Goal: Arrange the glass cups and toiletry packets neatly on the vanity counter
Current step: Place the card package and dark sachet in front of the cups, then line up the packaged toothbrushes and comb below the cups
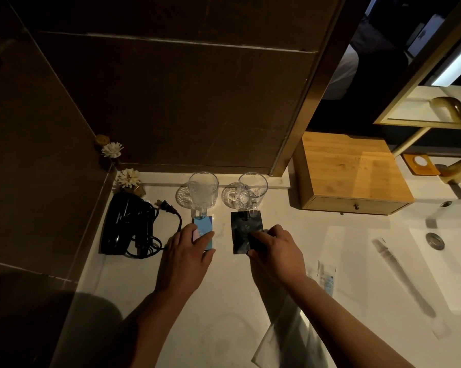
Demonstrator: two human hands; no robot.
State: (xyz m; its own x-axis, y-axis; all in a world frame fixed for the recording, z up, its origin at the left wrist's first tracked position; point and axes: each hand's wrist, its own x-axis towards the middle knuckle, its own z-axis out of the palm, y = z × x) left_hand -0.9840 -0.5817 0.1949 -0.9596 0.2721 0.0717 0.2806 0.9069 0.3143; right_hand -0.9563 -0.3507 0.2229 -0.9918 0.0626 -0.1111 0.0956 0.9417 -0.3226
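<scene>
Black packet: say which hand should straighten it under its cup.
Right. The right hand already rests on the black packet; the left hand is busy on the blue packet.

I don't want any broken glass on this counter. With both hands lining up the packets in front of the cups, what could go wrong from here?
1. The blue packet under the left hand sits right at the left glass cup handle; a forward push could knock the cup.
2. Likewise, the black packet under the right hand reaches the right glass cup.
3. The hair dryer's cord loops close beside the left hand and might snag.
</scene>
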